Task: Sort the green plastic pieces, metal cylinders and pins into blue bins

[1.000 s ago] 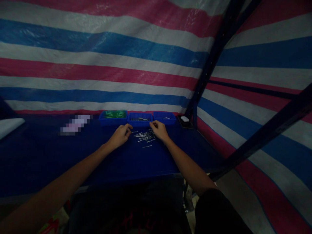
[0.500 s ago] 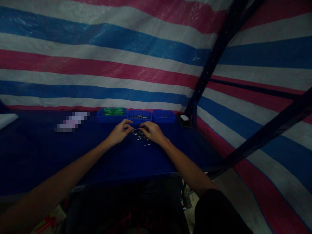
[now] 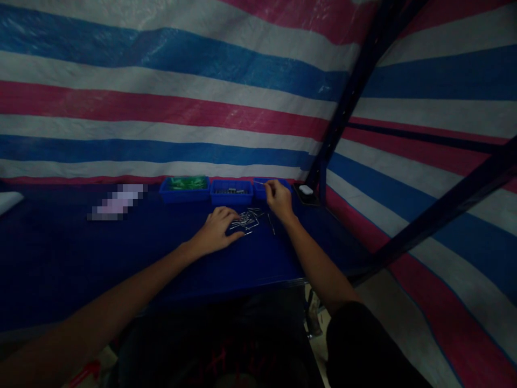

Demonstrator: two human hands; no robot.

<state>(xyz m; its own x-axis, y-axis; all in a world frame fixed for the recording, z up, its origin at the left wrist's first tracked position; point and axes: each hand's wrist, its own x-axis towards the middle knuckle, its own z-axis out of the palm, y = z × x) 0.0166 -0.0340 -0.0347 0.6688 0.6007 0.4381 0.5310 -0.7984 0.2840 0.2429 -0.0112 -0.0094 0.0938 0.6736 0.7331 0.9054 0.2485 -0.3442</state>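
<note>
A loose heap of thin metal pins lies on the dark blue table. My left hand rests on the heap's left side, its fingers curled down onto the pins. My right hand is raised at the front edge of the right blue tray and pinches one thin pin whose tip points left. The middle blue tray holds small dark parts. The left blue tray holds green pieces.
A small white object sits on a dark pad right of the trays. A blurred pale patch lies on the table at left. Striped tarpaulin walls and a dark blue frame post close in the back and right.
My right hand left the heap and rose toward the right tray with a pin pinched. My left hand slid right onto the heap.
</note>
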